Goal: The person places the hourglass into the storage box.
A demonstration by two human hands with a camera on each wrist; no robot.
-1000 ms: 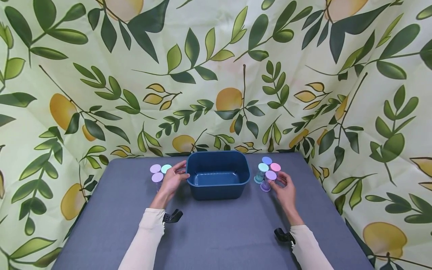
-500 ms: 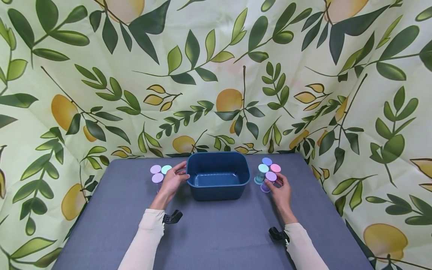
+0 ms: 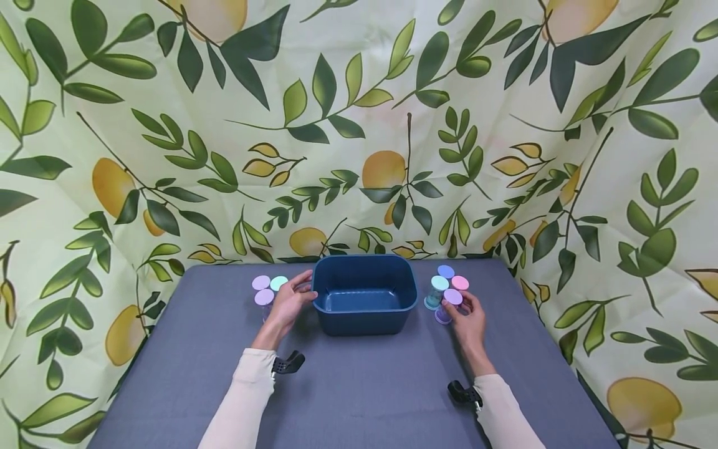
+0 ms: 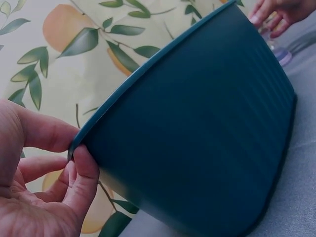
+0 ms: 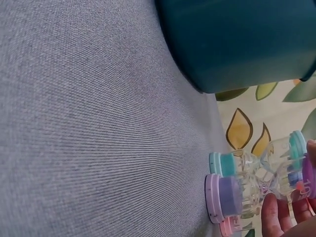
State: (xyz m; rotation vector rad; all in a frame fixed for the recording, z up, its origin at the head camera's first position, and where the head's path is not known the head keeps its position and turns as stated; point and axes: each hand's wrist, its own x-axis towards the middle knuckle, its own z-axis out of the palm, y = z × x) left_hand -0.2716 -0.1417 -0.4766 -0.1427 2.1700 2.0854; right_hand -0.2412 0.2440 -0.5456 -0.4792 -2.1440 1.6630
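Grey tabletop [image 3: 364, 386]: spreading before leaf-print fabric [image 3: 342, 212].
Left hand [image 3: 288, 307]: pinching the rim of the blue bin [image 3: 363, 323].
Right hand [image 3: 470, 321]: gripping the purple sand timer [image 3: 452, 298], standing just right of the bin.

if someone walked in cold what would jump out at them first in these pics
Probably the fruit-and-leaf patterned cloth filling the background behind the grey table. Next, the dark blue bin near the table's far edge, its rim pinched by the left hand. Then the pastel-ended hourglasses grouped right of it, where the right hand holds a purple-ended one.
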